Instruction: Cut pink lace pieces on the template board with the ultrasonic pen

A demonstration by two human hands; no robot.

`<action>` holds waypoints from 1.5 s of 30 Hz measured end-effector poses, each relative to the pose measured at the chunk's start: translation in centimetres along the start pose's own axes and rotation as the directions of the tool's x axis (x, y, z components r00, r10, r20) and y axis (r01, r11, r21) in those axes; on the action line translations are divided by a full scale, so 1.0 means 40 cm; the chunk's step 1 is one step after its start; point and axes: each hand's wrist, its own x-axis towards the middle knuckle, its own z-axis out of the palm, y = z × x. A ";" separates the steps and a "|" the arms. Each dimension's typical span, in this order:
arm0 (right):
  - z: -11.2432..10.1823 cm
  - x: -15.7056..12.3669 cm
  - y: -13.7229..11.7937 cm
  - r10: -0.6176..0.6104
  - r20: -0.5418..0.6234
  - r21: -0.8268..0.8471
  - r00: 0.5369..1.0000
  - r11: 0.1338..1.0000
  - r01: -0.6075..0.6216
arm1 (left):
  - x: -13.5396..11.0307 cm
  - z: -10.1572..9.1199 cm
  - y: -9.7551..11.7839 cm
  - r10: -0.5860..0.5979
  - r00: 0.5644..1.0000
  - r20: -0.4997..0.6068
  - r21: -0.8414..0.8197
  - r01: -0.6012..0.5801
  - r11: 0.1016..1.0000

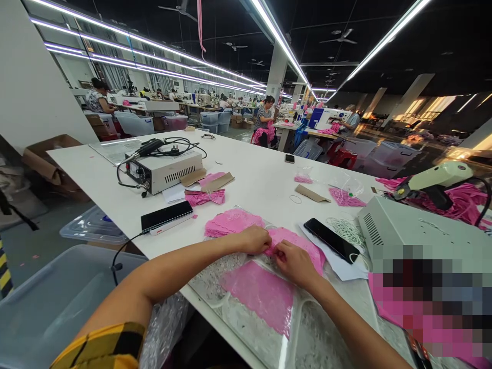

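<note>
My left hand [255,240] is closed at the inner edge of a stack of pink fabric pieces [230,223] with wavy edges. Right beside it, my right hand [294,262] pinches the edge of a second pink stack [309,250]. The two hands nearly touch, and their fingertips partly hide what they grip. In front of them, a flat pink fabric piece [261,292] lies on a clear, scuffed plastic sheet [326,333].
A phone [331,240] rests on white paper beside pale rubber bands [346,230]. Left are another phone [167,216] and a power unit [165,171]. A grey-green box [423,225] stands right. A tied pink bundle [205,197] lies ahead. Clear bins [57,292] flank the table; people work behind.
</note>
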 end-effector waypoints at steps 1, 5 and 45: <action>0.002 0.002 0.001 0.009 -0.005 0.012 1.000 1.000 -0.009 | -0.002 -0.003 0.001 -0.002 1.000 0.004 0.002 0.002 1.000; 0.001 0.014 0.015 0.042 -0.007 0.107 0.999 0.993 -0.041 | -0.008 -0.014 0.010 -0.011 1.000 0.014 0.009 0.011 1.000; -0.204 -0.411 0.126 0.664 -0.413 0.507 0.624 0.736 -0.448 | 0.062 0.048 0.342 0.264 0.918 -0.296 0.150 -0.228 0.962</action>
